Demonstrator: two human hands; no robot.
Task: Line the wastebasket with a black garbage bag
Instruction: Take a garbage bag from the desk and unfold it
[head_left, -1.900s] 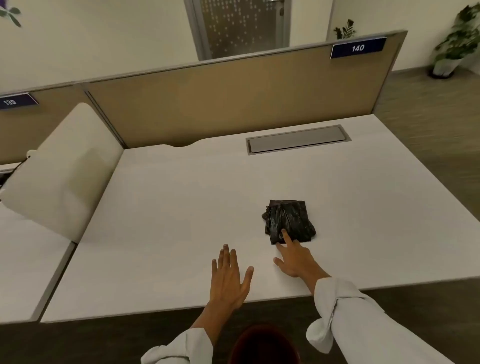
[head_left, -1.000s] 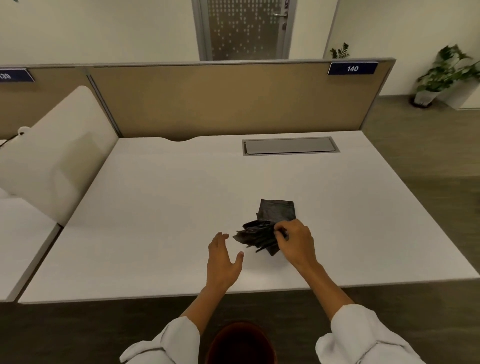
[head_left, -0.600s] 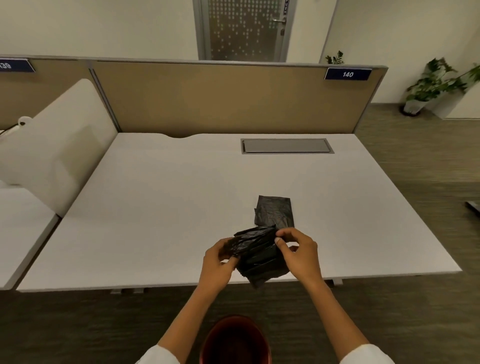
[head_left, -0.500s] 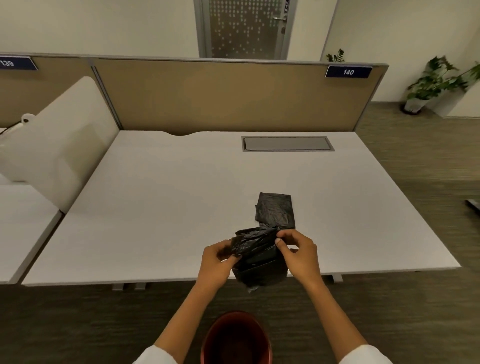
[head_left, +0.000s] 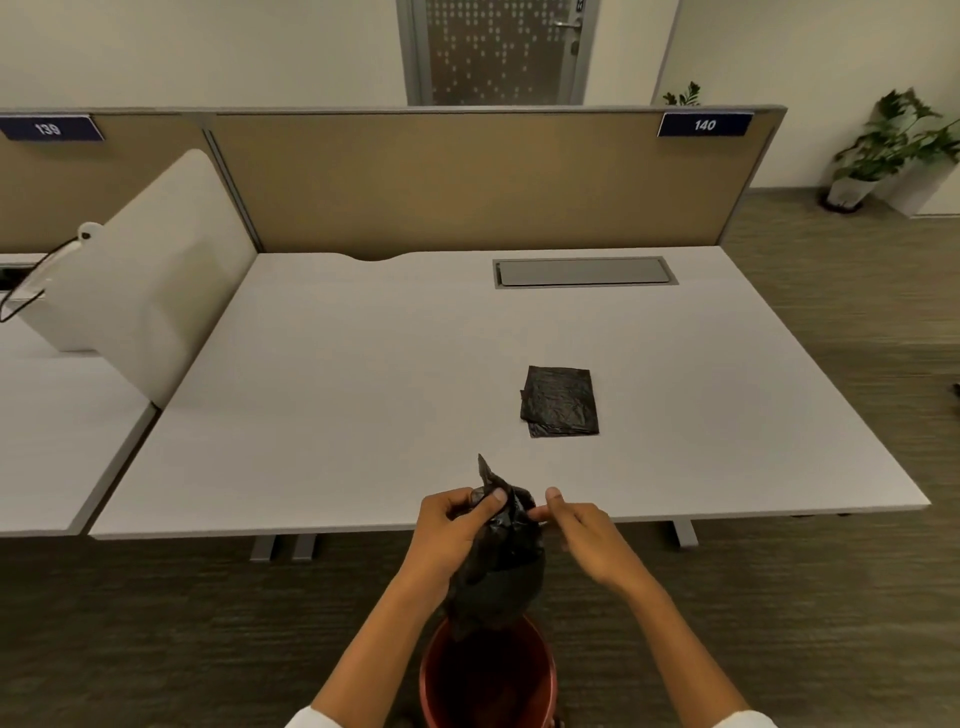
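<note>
A crumpled black garbage bag (head_left: 501, 566) hangs in front of me, partly unfolded, its lower end just above the red wastebasket (head_left: 487, 675) on the floor. My left hand (head_left: 449, 535) grips the bag's upper part, thumb on top. My right hand (head_left: 584, 535) pinches the bag's top edge with its fingertips. A second black bag (head_left: 560, 400), still folded flat, lies on the white desk (head_left: 363, 389) beyond my hands.
A tan partition (head_left: 467, 176) closes the desk's far side, with a grey cable hatch (head_left: 584, 272) in front of it. A white side divider (head_left: 140, 280) stands at the left. Brown carpet lies around the wastebasket. A potted plant (head_left: 883, 150) stands far right.
One bag was lifted off the folded stack and drawn back over the desk edge to above the wastebasket. It has opened out and hangs lower. The other bag stayed on the desk.
</note>
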